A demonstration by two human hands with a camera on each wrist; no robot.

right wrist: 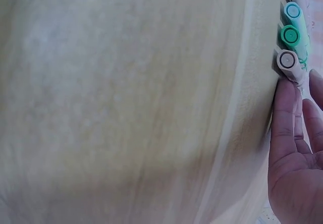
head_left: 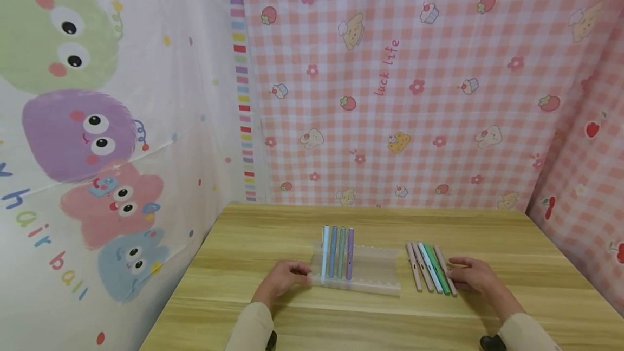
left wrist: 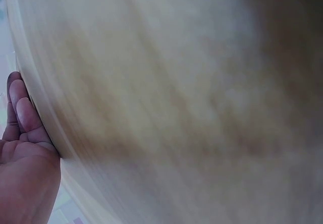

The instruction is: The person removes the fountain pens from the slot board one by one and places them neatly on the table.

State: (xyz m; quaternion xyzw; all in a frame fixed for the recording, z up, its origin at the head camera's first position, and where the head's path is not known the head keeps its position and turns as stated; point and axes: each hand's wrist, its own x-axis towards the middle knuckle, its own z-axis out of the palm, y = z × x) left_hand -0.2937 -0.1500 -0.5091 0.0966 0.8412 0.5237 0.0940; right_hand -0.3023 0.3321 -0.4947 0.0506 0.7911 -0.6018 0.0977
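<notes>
A clear plastic pen rack (head_left: 375,264) with notched edges lies on the table. Light blue (head_left: 325,252), blue (head_left: 333,252), grey-green (head_left: 341,252) and purple (head_left: 350,254) pens rest upright side by side across its left half. At the rack's left end, my left hand (head_left: 283,281) holds the corner between thumb and fingers; the left wrist view hides that contact. To the right lies a row of pens: two pinkish-brown, a light blue (head_left: 431,268), a green (head_left: 436,268) and another pinkish-brown pen (head_left: 446,271). My right hand (head_left: 472,275) touches this outermost pen, fingers spread apart.
Wood-grain table (head_left: 234,242) under everything. A pink checked curtain (head_left: 390,96) hangs along its back edge, a white cartoon cloth (head_left: 161,177) on the left, and a cherry-print cloth (head_left: 580,194) on the right.
</notes>
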